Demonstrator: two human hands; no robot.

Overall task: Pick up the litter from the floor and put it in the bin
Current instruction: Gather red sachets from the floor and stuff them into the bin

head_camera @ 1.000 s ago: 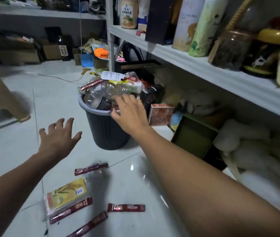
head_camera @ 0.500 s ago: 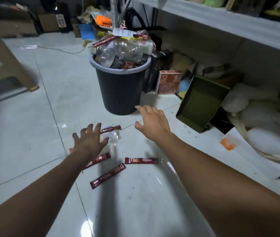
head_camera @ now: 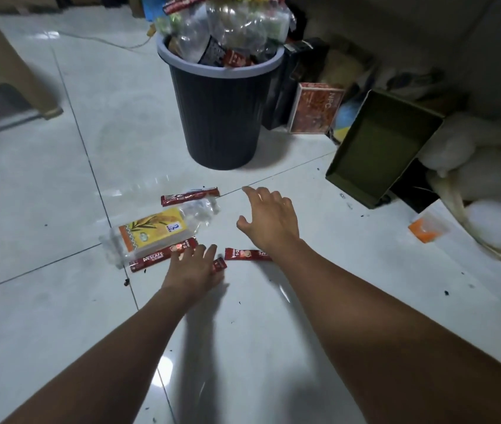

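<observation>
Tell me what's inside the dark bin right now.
The bin is heaped above its rim with crushed clear plastic bottles and a red sachet. Whatever lies lower down is hidden by that pile and the opaque wall.

The left hand (head_camera: 192,269) extends from 7 o'clock, palm down, fingers straight and spread. The right hand (head_camera: 270,223), at its 1 o'clock, extends from 4 o'clock, palm down, fingers loosely splayed, thumb out.

Bare floor (head_camera: 157,142) left of bin (head_camera: 218,117); clutter right.
</observation>
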